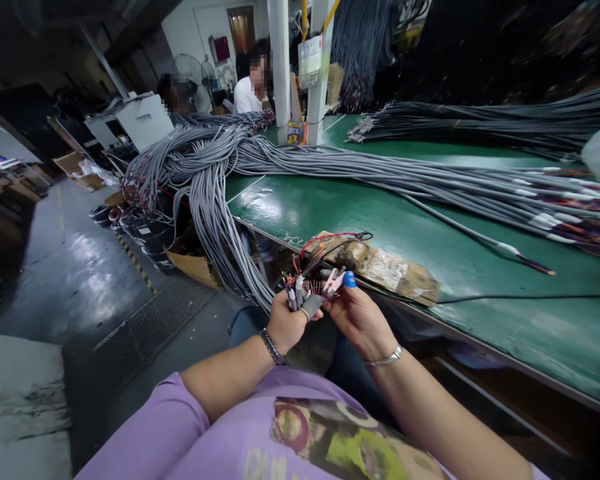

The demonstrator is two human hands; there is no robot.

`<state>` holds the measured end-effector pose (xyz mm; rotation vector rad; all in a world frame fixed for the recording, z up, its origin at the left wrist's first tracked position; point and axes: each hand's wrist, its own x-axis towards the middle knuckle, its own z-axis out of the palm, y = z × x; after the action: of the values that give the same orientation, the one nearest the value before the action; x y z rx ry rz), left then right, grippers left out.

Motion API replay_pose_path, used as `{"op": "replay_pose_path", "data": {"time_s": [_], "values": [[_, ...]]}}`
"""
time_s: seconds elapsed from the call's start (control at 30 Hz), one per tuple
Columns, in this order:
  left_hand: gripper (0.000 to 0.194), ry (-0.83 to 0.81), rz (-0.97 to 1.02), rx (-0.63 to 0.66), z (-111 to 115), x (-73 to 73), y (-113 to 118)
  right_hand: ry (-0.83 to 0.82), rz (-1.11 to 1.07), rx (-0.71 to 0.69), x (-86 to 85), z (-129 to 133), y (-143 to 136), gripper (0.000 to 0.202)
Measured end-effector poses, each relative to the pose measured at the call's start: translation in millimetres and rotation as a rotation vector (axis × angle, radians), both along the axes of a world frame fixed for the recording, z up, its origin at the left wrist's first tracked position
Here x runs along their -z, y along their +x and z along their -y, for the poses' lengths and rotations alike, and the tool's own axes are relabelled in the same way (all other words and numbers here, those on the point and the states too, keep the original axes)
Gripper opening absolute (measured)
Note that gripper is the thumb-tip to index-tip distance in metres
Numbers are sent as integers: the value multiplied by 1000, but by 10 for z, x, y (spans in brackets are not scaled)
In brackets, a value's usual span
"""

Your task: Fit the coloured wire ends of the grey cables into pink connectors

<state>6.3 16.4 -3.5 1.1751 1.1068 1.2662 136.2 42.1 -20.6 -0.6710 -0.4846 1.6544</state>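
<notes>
My left hand (288, 325) is closed round the ends of several grey cables (299, 292). Fine coloured wires with bare copper tips fan out above its fingers, and a grey cover wraps its thumb. Close beside it, my right hand (364, 321) pinches a pale pink clip (333, 284) that looks like a clothespin, held near the wire tips. Blue tape covers a fingertip of that hand. From my left hand the grey cable bundle (213, 227) runs up over the table edge. Exactly where the clip meets the wires is too small to tell.
The green table (300, 200) carries a long grey cable bundle (380, 170) and a black cable bundle (480, 127). A tape-wrapped board (395, 270) with red and black leads lies at the near edge. A person in white (247, 93) sits beyond a white post (280, 67).
</notes>
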Motion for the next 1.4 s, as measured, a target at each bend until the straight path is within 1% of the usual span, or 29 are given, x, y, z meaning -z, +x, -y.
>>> {"op": "replay_pose_path", "data": {"time_s": [0.17,0.37,0.57,0.7,0.77,0.87,0.97,1.07,1.13,1.23,1.3,1.4], "values": [[40,-5,-37,24,5,-14,-10,-8,-14,29,-24,11,-28,31],[41,20,-33,40,26,-6,-30,-20,-48,-58,-47,69,-3,34],[41,25,-51,43,94,-88,-107,-78,-43,-116,-59,115,60,38],[40,6,-43,38,130,-118,-134,-72,79,-232,-83,229,100,42],[40,-2,-63,63,139,-125,-136,-34,177,-259,-81,299,95,38],[40,-12,-78,119,139,-130,-137,79,354,-194,-72,370,69,28],[39,-29,-97,197,120,-131,-147,168,496,-151,-93,392,52,25],[39,-47,-101,279,102,-134,-165,192,547,-159,-137,403,45,24],[40,-56,-90,298,103,-140,-177,186,562,-131,-147,412,39,23],[38,-42,-101,251,120,-149,-193,150,537,-80,-104,413,38,23],[39,-26,-100,199,126,-144,-203,90,417,-76,-55,389,57,26],[37,-22,-26,140,114,-122,-203,-55,171,-105,-12,305,114,33]]}}
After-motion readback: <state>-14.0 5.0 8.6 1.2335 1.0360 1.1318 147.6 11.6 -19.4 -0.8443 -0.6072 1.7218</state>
